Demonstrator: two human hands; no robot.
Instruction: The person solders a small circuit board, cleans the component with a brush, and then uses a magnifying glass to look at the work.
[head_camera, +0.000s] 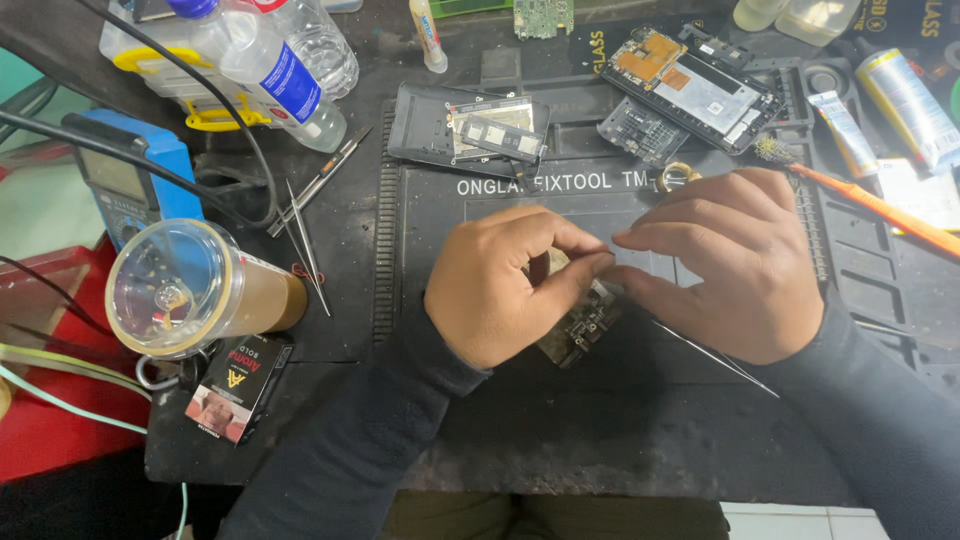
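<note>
Circuit board (578, 325) mostly under both hands (its top hidden).

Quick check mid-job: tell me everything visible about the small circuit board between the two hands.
The small circuit board is brownish-gold with dark, densely packed components, and looks like bare electronics without a casing. It sits tilted just above the dark work mat, mostly hidden. The left hand and the right hand pinch its upper edge with their fingertips. Only its lower part shows.
</note>
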